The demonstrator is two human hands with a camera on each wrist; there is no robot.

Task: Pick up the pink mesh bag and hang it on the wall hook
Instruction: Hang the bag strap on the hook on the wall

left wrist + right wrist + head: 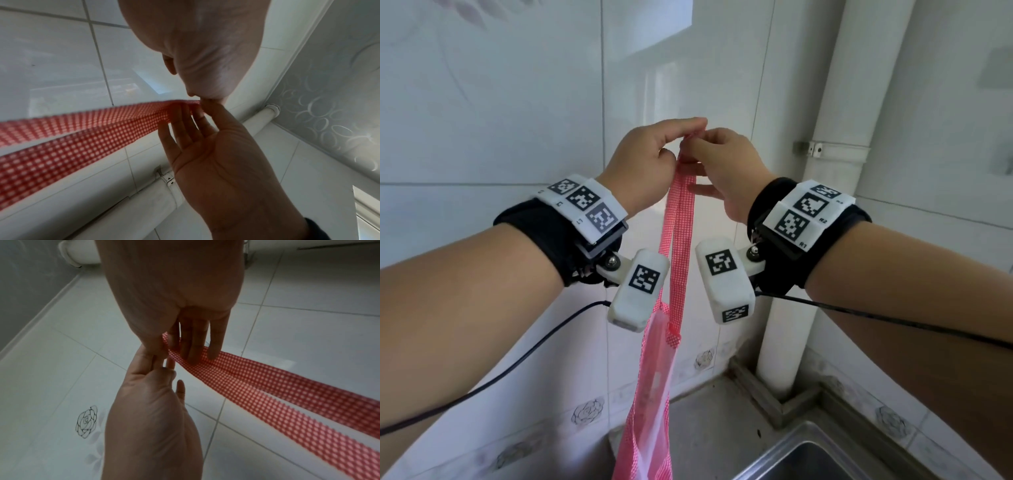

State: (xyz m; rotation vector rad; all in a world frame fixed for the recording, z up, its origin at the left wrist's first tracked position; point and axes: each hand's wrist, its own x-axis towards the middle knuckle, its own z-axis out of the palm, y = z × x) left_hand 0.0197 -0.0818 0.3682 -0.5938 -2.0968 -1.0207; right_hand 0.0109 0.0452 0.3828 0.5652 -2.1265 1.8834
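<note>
The pink mesh bag (650, 394) hangs down between my wrists in front of the white tiled wall. Its long checked handle loop (678, 219) runs up to my hands. My left hand (688, 132) pinches the top of the loop from the left. My right hand (700, 144) holds the same spot from the right, fingers lying along the strap (257, 386). In the left wrist view the strap (102, 123) stretches away from the pinch of my left hand (200, 99). No wall hook shows in any view; my hands cover the wall behind the loop's top.
A white drain pipe (825, 171) with a metal bracket (813, 149) stands in the corner on the right. Below lie a grey counter (705, 411) and a steel sink (808, 459). Black cables trail from both wrist cameras.
</note>
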